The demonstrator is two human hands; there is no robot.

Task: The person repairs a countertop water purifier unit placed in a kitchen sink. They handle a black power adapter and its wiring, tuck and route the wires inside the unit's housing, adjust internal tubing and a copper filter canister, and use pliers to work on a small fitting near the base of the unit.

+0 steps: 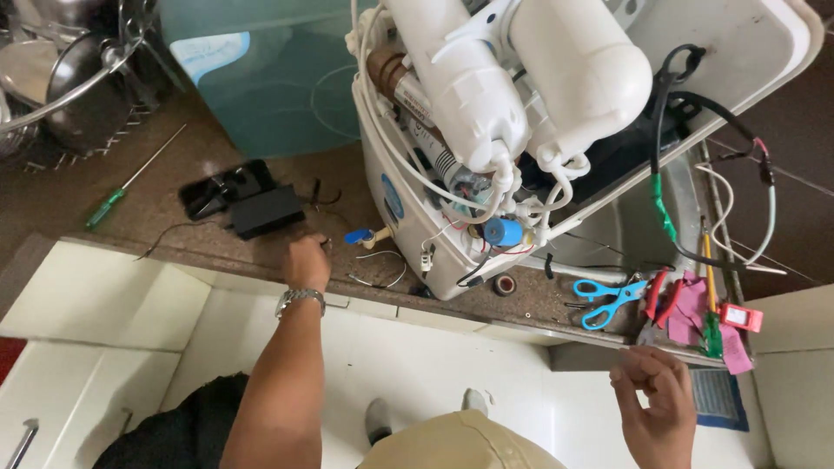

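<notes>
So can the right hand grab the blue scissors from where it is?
Probably yes. The right hand hangs just below the counter edge, and the blue scissors lie near that edge with nothing covering them.

Two white filter cylinders [521, 78], one green-handled screwdriver [130, 182], one blue-handled scissors [608, 300], one black box [265, 211], one wristwatch [300, 300]

We see our left hand [307, 261] hiding its fingertips against the counter; the white filter housings [521, 69] run off-frame.
</notes>
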